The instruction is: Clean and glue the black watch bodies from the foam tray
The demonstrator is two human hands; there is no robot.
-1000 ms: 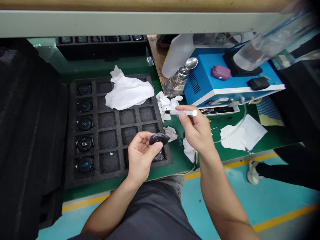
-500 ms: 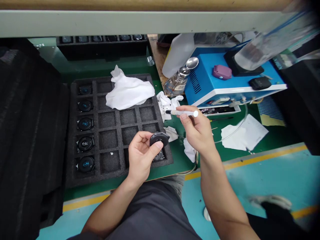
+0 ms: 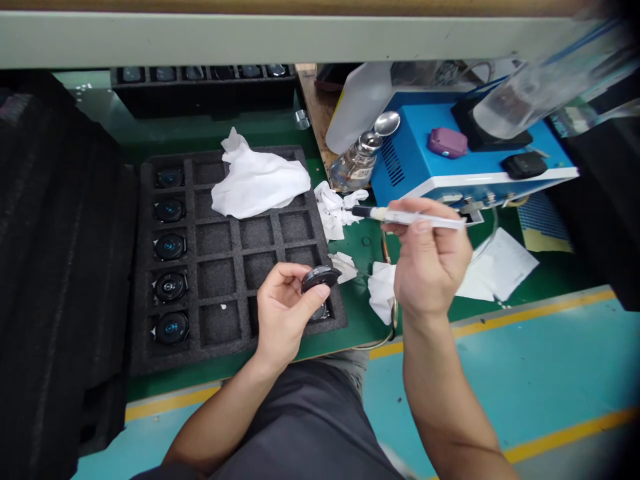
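Observation:
My left hand (image 3: 286, 312) holds a round black watch case (image 3: 320, 277) tilted between thumb and fingers, above the near right corner of a black foam tray (image 3: 216, 243). Part of another watch (image 3: 321, 312) shows in the tray cell below. My right hand (image 3: 433, 257) is closed around a slim white, partly clear, pen-shaped tool (image 3: 417, 218); its dark end points left, apart from the watch case. Several watches (image 3: 170, 247) sit in the tray's left column. A white cloth (image 3: 263, 181) covers some cells at the back.
A blue machine (image 3: 415, 143) stands at the right, with a purple case (image 3: 448, 143) and a black case (image 3: 524, 165) on top. Beside it are a glass pump bottle (image 3: 354, 167) and a white bottle (image 3: 357, 107). Crumpled tissues (image 3: 333, 210) lie near my right hand. Black foam (image 3: 55, 267) is stacked left.
My right hand has moved right with the pen-shaped tool, away from the watch case. My left hand keeps its hold, almost unmoved. A foot on the floor at the right has gone from there.

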